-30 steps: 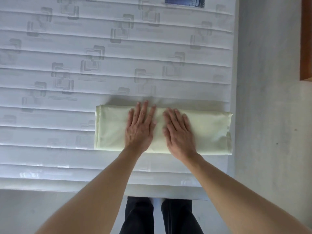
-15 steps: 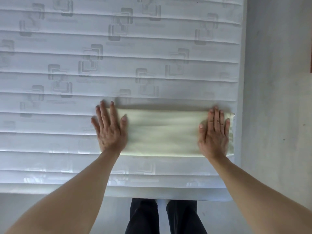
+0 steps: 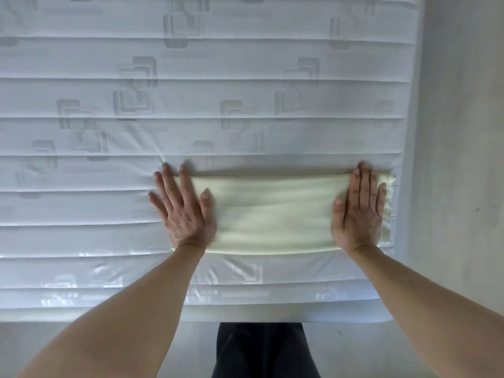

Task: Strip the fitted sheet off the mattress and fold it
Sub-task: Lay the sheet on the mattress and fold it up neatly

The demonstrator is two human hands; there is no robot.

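Note:
A pale cream fitted sheet (image 3: 272, 214), folded into a long flat rectangle, lies on the bare white quilted mattress (image 3: 191, 91) near its front right corner. My left hand (image 3: 182, 211) lies flat with spread fingers on the sheet's left end, partly over the mattress. My right hand (image 3: 358, 211) presses flat on the sheet's right end, fingers straight and together. Neither hand grips the fabric.
The mattress's right edge (image 3: 409, 132) runs next to a grey floor (image 3: 458, 159). Its front edge (image 3: 163, 315) is just ahead of my dark trousers (image 3: 261, 350). The mattress stretches away to the left and far side.
Both hands slid apart from the middle of the folded sheet to its two ends, smoothing it. The view has come closer to the mattress.

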